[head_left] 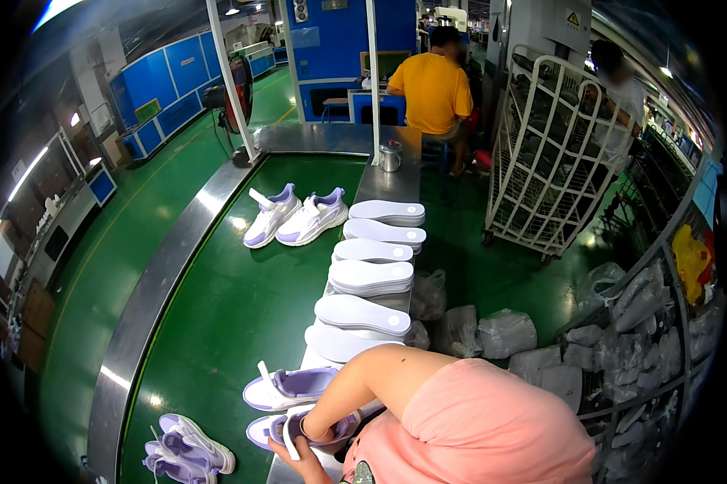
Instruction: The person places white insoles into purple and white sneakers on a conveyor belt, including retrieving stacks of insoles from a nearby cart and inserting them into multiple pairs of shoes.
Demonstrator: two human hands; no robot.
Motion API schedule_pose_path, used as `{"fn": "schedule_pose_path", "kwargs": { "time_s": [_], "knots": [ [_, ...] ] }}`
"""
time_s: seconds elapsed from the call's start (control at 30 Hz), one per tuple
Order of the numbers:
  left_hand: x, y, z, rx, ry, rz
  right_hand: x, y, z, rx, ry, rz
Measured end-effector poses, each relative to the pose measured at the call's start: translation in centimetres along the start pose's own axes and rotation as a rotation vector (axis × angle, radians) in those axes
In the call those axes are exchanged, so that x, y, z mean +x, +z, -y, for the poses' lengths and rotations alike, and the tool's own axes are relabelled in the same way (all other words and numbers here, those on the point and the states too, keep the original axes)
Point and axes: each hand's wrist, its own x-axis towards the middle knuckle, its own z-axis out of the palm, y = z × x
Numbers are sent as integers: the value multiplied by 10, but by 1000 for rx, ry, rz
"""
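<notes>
A white and lavender sneaker (pixel 264 433) lies at the lower middle, on the edge of the metal ledge. My left hand (pixel 299 458) grips it near its raised white strap, thumb and fingers against the upper. Into the opening of this same sneaker reaches my right hand (pixel 319 429); its fingers are hidden inside. Just beyond it sits a matching sneaker (pixel 287 389) with its strap standing up. Past that, stacks of white insoles (pixel 362 315) line the ledge, the nearest partly behind my right arm.
A pair of finished-looking sneakers (pixel 311 218) stands on the green belt (pixel 218 298) ahead; another pair (pixel 187 452) is at lower left. A metal cup (pixel 390 156) stands on the far ledge. Right, a white wire cart (pixel 541 161), bagged bundles (pixel 507 333), and seated person in yellow (pixel 434 93).
</notes>
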Motion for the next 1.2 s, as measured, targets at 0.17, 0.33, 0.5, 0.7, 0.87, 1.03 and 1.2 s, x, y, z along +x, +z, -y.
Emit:
{"fn": "schedule_pose_path", "kwargs": {
  "time_s": [0.17,0.33,0.5,0.7,0.87,1.03,1.2],
  "knots": [
    [-2,-1,0,12,-10,-16,-14,-9,-7,3,26,31],
    [-3,-1,0,16,-1,-3,-25,-22,-15,19,65,31],
    [-7,-7,3,-2,4,-5,-37,-28,-23,20,96,52],
    [-8,-7,5,2,11,13,-61,-36,-38,21,143,77],
    [-7,-9,3,-9,50,17,-59,-45,-34,65,133,57],
    [1,-33,-18,-446,-122,173,-37,-64,5,495,148,-24],
    [22,-37,-10,-498,-539,78,5,-46,-14,-482,-271,-113]
  ]
}}
